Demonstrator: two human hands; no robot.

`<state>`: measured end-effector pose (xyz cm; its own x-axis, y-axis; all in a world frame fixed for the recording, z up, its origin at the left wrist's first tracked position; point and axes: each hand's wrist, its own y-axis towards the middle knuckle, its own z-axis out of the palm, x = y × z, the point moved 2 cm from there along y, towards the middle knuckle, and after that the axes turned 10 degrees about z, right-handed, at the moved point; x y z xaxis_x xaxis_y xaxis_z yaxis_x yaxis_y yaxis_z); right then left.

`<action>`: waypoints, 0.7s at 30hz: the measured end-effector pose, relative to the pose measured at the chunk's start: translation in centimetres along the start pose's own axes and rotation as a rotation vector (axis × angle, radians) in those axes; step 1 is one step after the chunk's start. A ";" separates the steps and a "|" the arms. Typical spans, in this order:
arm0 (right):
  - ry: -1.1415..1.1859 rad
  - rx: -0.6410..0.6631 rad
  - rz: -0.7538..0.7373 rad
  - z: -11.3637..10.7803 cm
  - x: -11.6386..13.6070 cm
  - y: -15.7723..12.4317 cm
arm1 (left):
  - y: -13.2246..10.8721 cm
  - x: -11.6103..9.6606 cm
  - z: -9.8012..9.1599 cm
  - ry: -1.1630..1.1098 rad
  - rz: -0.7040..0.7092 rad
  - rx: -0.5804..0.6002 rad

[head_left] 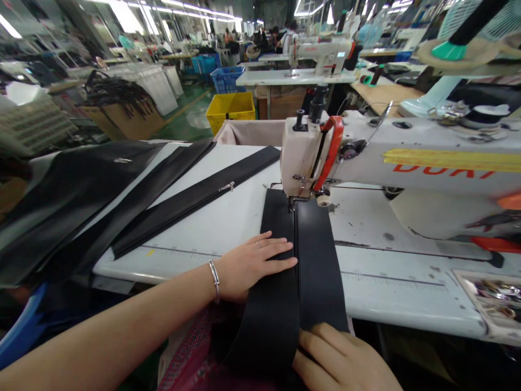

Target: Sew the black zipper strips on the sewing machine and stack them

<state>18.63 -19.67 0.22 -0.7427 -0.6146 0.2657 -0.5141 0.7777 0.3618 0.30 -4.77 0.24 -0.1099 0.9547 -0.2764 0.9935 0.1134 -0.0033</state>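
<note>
A wide black panel of leather-like material [319, 255] lies under the needle area of a white sewing machine [305, 157], a dark zipper-like seam running down its middle. My left hand [258, 263] rests flat on the panel's left half, fingers stretched toward the seam, just short of the presser foot [291, 204]. Near the table's front edge, my right hand [340, 355] has its fingers curled around the panel's edge by the seam, where the left half bends up and over toward me. Its thumb is hidden.
Left on the white table [240, 217] lie a black strip with a zipper pull [195, 203] and larger black pieces [89, 174]. A metal parts tray [494, 298] sits at the right edge. Behind stand a yellow crate [231, 106], a blue crate [228, 80] and another sewing machine [317, 54].
</note>
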 end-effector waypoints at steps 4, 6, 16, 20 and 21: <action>0.019 0.044 0.011 -0.3 -1.0 0.5 | 0.4 0.7 -0.2 0.011 0.009 -0.021; 0.020 0.061 0.017 -0.2 -1.4 0.7 | 0.6 1.0 -0.3 0.012 0.012 -0.038; 0.035 0.100 0.099 0.2 -3.5 1.9 | 1.4 3.4 -0.8 0.033 0.018 -0.043; 0.034 0.143 0.165 -0.1 -3.9 2.5 | 1.6 3.7 -1.0 0.036 0.003 -0.045; 0.030 0.154 0.180 -0.1 -4.0 2.6 | 1.6 3.7 -1.0 0.039 -0.001 -0.046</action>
<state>20.31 -15.21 0.14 -0.8164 -0.4657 0.3414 -0.4355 0.8848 0.1657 1.41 -0.75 0.19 -0.1123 0.9645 -0.2388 0.9912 0.1256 0.0411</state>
